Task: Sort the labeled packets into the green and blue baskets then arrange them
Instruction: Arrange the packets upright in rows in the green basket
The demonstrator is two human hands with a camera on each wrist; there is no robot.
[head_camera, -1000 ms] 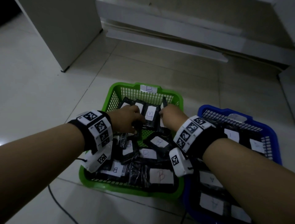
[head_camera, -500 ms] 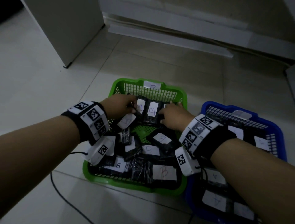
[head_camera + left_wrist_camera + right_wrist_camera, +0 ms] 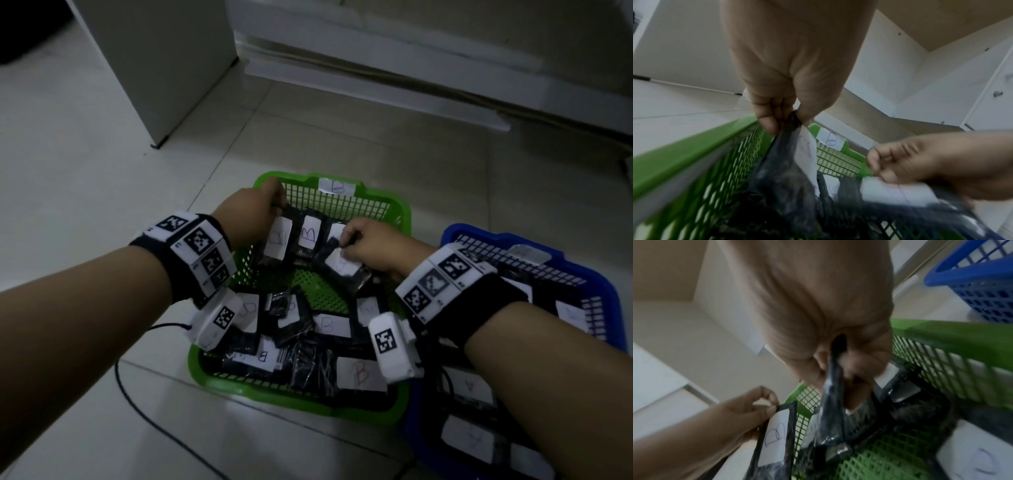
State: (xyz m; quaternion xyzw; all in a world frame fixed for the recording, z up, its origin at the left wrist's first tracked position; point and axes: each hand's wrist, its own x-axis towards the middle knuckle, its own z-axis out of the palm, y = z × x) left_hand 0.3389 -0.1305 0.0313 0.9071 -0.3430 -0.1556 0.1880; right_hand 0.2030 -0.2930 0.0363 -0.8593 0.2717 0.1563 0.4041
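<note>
So we've got a black packet (image 3: 278, 240) with a white "B" label pinched by its top edge in our left hand (image 3: 250, 219), held upright at the far-left corner of the green basket (image 3: 298, 397). Half a second ago that hand sat lower, around the back row, so it's gone up and out toward the rim. Our right hand (image 3: 373, 245) is pinching the top of another packet (image 3: 342, 265), lifting it off the pile near the back right; before, it was pressed down flatter among them. The rest of the B packets are heaped loose in the near half, bare green mesh showing in the middle. The blue basket (image 3: 613, 308) sits touching on the right with its own labeled packets.
</note>
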